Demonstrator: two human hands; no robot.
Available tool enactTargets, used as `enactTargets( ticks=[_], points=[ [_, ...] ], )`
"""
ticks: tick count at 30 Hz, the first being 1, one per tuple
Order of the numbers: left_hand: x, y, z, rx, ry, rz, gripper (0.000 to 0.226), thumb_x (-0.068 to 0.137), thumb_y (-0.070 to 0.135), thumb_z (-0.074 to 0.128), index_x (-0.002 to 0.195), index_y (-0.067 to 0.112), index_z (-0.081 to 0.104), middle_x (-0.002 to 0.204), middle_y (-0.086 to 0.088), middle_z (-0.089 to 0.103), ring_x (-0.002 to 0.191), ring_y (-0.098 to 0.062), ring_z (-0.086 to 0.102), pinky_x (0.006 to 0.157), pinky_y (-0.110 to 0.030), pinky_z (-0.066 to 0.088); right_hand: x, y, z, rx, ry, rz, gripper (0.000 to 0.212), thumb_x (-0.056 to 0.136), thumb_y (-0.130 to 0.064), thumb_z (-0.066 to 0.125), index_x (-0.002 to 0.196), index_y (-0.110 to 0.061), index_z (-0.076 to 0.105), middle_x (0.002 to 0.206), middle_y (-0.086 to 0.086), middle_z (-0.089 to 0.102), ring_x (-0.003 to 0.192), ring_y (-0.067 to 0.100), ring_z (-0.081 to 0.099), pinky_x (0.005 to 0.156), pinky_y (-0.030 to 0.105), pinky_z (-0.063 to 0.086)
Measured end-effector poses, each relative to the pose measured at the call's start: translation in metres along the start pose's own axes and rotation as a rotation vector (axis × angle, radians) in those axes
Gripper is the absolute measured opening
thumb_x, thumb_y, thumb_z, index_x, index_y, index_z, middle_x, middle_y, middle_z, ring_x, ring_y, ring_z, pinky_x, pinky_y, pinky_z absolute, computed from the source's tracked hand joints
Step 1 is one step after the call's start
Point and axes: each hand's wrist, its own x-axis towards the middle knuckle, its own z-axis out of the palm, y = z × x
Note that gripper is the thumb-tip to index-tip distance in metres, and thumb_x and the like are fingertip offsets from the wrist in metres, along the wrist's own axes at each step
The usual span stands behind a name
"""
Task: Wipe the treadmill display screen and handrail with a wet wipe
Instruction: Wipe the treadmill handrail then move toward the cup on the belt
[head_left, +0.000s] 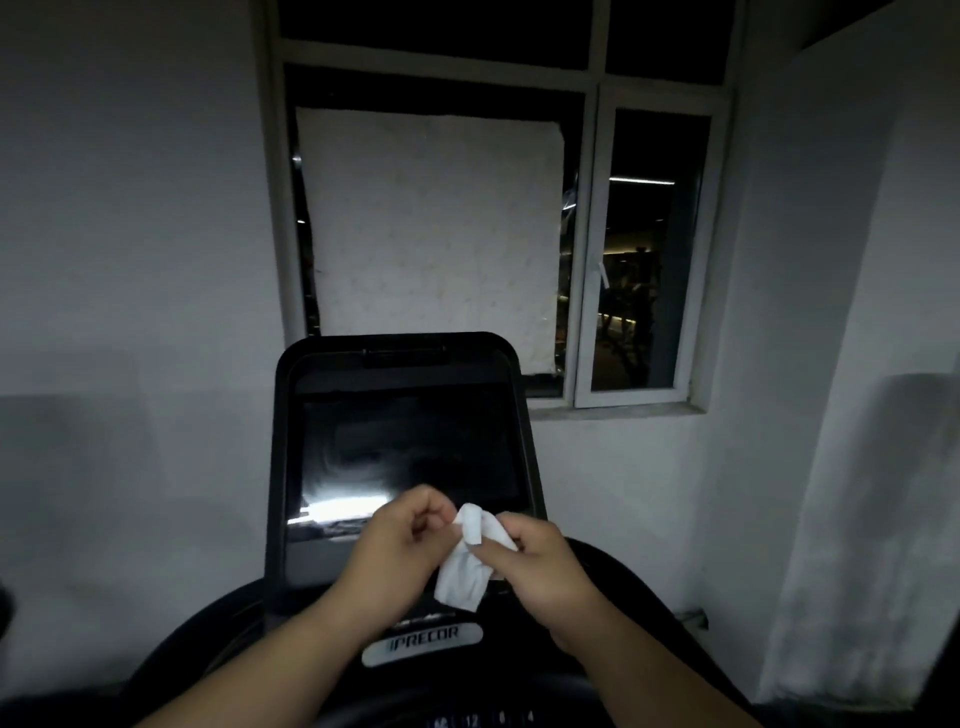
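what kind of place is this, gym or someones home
Probably a gym or workout room, though a home setup can't be ruled out. A black treadmill console with a dark display screen and a silver Precor badge stands against a plain white wall, below a grey-framed window.

Forearms: both run out of the bottom edge, so elbows and sleeves are out of view.
Screen (410, 452): its lower right corner is hidden behind the left hand (395, 551) and the wipe (465, 577).
Wipe: its right part is covered by the right hand (540, 566); whether it is damp cannot be told.
Handrail (208, 639): dark and blurred, cut off at the bottom edge.
Number buttons (483, 719): cut by the bottom edge, too small to read surely.
Window (644, 249): the dim view outside is unclear.
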Motion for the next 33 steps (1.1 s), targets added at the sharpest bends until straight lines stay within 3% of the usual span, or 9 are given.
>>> enactTargets(
  ticks=[3, 6, 10, 13, 15, 18, 21, 26, 33],
  points=[
    [-0.021, 0.017, -0.006, 0.038, 0.059, -0.018, 0.005, 0.083, 0.022, 0.071, 0.083, 0.026, 0.069, 0.081, -0.016, 0.069, 0.074, -0.025, 0.064, 0.078, -0.055, 0.056, -0.018, -0.016, 0.002, -0.002, 0.025, -0.048, 0.029, 0.089, -0.030, 0.073, 0.086, -0.002, 0.068, 0.079, 0.007, 0.069, 0.075, 0.013, 0.063, 0.070, 0.032, 0.049],
    [-0.038, 0.025, -0.018, 0.118, 0.091, -0.050, 0.018, 0.087, 0.016, 0.072, 0.087, 0.034, 0.070, 0.080, -0.011, 0.071, 0.080, -0.037, 0.068, 0.084, -0.054, 0.057, -0.033, -0.026, 0.003, -0.039, 0.112, -0.086, 0.029, 0.088, -0.034, 0.071, 0.079, -0.007, 0.064, 0.072, 0.005, 0.062, 0.069, 0.013, 0.057, 0.065, 0.035, 0.044],
    [-0.062, 0.028, -0.028, 0.354, 0.123, -0.020, 0.022, 0.093, 0.022, 0.071, 0.106, 0.039, 0.068, 0.088, 0.008, 0.072, 0.084, -0.015, 0.068, 0.086, -0.043, 0.057, -0.053, -0.034, -0.004, -0.136, 0.238, -0.069, 0.016, 0.088, -0.027, 0.071, 0.077, -0.017, 0.067, 0.079, 0.008, 0.069, 0.070, 0.017, 0.063, 0.062, 0.033, 0.045],
    [-0.085, 0.031, -0.033, 0.672, 0.035, 0.031, 0.055, 0.096, 0.042, 0.065, 0.148, 0.037, 0.046, 0.133, 0.010, 0.063, 0.124, -0.011, 0.057, 0.101, -0.031, 0.049, -0.072, -0.041, -0.007, -0.267, 0.292, -0.078, 0.015, 0.088, -0.027, 0.068, 0.076, -0.019, 0.067, 0.075, 0.004, 0.069, 0.070, 0.022, 0.064, 0.062, 0.033, 0.046],
    [-0.099, 0.035, -0.032, 0.805, -0.059, 0.039, 0.075, 0.097, 0.053, 0.059, 0.160, 0.035, 0.024, 0.157, 0.003, 0.044, 0.144, -0.017, 0.039, 0.113, -0.033, 0.038, -0.089, -0.044, -0.006, -0.353, 0.324, -0.076, 0.023, 0.089, -0.027, 0.067, 0.069, -0.019, 0.060, 0.068, 0.000, 0.062, 0.063, 0.017, 0.056, 0.059, 0.032, 0.041],
    [-0.119, 0.040, -0.025, 0.932, -0.181, 0.025, 0.092, 0.095, 0.064, 0.053, 0.163, 0.033, 0.000, 0.172, -0.003, 0.012, 0.157, -0.021, 0.009, 0.125, -0.041, 0.020, -0.120, -0.044, 0.001, -0.501, 0.358, -0.058, 0.024, 0.089, -0.027, 0.064, 0.069, -0.018, 0.057, 0.063, 0.000, 0.058, 0.059, 0.015, 0.052, 0.056, 0.032, 0.039],
    [-0.144, 0.048, -0.014, 0.973, -0.230, 0.051, 0.097, 0.094, 0.069, 0.050, 0.162, 0.032, -0.008, 0.173, -0.004, -0.005, 0.158, -0.019, -0.005, 0.127, -0.042, 0.009, -0.157, -0.043, 0.006, -0.619, 0.393, -0.041, 0.019, 0.089, -0.026, 0.063, 0.072, -0.019, 0.060, 0.063, -0.002, 0.060, 0.061, 0.015, 0.055, 0.056, 0.033, 0.042],
    [-0.186, 0.064, 0.008, 0.982, -0.312, 0.074, 0.099, 0.094, 0.070, 0.048, 0.161, 0.029, -0.011, 0.172, -0.006, -0.011, 0.157, -0.020, -0.010, 0.128, -0.045, 0.006, -0.215, -0.048, 0.003, -0.704, 0.413, 0.011, 0.010, 0.088, -0.028, 0.061, 0.080, -0.023, 0.064, 0.071, -0.005, 0.065, 0.068, 0.013, 0.060, 0.063, 0.036, 0.050],
    [-0.225, 0.091, 0.030, 0.969, -0.321, 0.093, 0.100, 0.092, 0.071, 0.050, 0.162, 0.029, -0.010, 0.172, -0.006, -0.010, 0.158, -0.021, -0.010, 0.128, -0.044, 0.002, -0.270, -0.055, -0.021, -0.768, 0.455, 0.028, 0.015, 0.089, -0.027, 0.062, 0.075, -0.028, 0.059, 0.066, -0.007, 0.060, 0.064, 0.004, 0.054, 0.052, 0.025, 0.035]
  ],
)
